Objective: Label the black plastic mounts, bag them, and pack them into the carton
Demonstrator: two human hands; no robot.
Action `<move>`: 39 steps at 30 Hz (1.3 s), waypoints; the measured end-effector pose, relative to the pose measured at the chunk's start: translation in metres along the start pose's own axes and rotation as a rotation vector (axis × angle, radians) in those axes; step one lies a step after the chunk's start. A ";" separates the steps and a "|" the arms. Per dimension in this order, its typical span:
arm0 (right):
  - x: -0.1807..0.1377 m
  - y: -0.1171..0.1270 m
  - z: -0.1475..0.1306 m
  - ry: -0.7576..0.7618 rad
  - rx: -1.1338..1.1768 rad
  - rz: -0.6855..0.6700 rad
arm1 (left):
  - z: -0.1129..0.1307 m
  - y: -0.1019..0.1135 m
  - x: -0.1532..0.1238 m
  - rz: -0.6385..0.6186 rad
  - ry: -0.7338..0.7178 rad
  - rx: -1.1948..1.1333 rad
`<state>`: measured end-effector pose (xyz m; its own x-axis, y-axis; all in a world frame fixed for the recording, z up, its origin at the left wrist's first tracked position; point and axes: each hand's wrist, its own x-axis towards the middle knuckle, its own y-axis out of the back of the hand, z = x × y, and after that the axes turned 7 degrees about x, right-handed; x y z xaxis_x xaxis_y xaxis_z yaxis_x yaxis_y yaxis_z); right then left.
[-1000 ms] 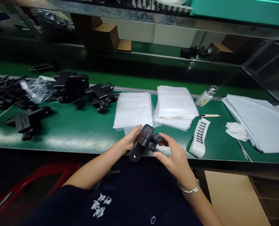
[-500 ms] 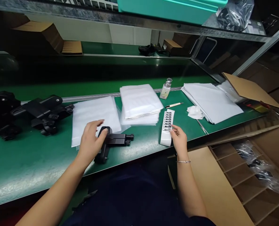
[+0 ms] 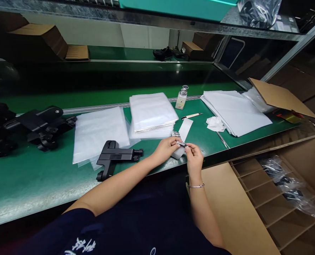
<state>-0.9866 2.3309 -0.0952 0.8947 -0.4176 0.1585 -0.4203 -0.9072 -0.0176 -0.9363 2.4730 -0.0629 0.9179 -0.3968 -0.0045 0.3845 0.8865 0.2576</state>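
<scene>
A strip of barcode labels [image 3: 186, 128] is bent up over the green bench near its front edge. My left hand [image 3: 166, 148] pinches the strip from the left. Close beside it, my right hand [image 3: 194, 159] has thumb and forefinger closed on the end of a small black-and-white label [image 3: 182, 144]. My fingers partly cover both the label and the strip. To the left, a black bracket with knobs [image 3: 115, 154] lies by itself on the bench, partly on clear plastic bags.
White bags lie in a flat pile [image 3: 101, 129] and a taller stack [image 3: 153, 111]. Behind are a small bottle [image 3: 181, 98] and a pen-like tool [image 3: 192, 115]. Crumpled paper [image 3: 215, 124], tweezers [image 3: 223, 140] and white sheets [image 3: 236, 111] are rightward; black assemblies [image 3: 43, 127] stand left.
My left hand has let go of the black bracket and moved right to the label strip. The strip is now lifted and bent, with both hands pinching at it.
</scene>
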 end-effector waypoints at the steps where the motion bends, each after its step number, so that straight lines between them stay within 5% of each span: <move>1: 0.000 0.002 -0.001 0.048 -0.078 0.004 | -0.001 -0.001 0.001 0.004 0.011 -0.013; 6: -0.012 0.009 -0.005 0.373 -0.519 0.045 | -0.009 -0.008 0.010 -0.072 0.105 -0.097; 10: -0.025 0.013 -0.021 0.473 -0.553 0.121 | -0.005 0.006 -0.011 -0.179 0.051 -0.024; 13: -0.023 0.014 -0.034 0.462 -0.412 0.197 | 0.003 0.060 -0.044 -0.061 0.032 0.288; 16: -0.011 0.008 -0.033 0.257 -0.112 0.150 | -0.006 0.141 -0.077 0.093 0.035 0.598; 18: -0.005 -0.005 -0.028 0.099 0.062 0.062 | -0.025 0.186 -0.097 0.097 0.022 0.737; 20: -0.006 -0.024 -0.027 0.010 0.105 -0.066 | -0.046 0.208 -0.116 0.037 0.025 0.768; 22: -0.014 -0.048 -0.035 0.040 0.002 -0.196 | -0.062 0.202 -0.129 0.056 0.043 0.759; 26: -0.036 -0.096 -0.058 0.240 -0.244 -0.413 | -0.069 0.154 -0.140 0.267 0.072 0.711; 29: -0.044 -0.124 -0.056 0.103 -0.270 -0.630 | -0.065 0.132 -0.141 0.349 0.058 0.641; 32: -0.045 -0.139 -0.042 -0.032 -0.322 -0.707 | -0.065 0.129 -0.139 0.360 0.048 0.594; 39: -0.042 -0.147 -0.040 -0.050 -0.388 -0.745 | -0.065 0.132 -0.139 0.353 0.042 0.572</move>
<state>-0.9688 2.4838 -0.0600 0.9605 0.2739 -0.0498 0.2692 -0.8686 0.4161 -1.0063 2.6609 -0.0907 0.9865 -0.0865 0.1394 -0.0414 0.6907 0.7220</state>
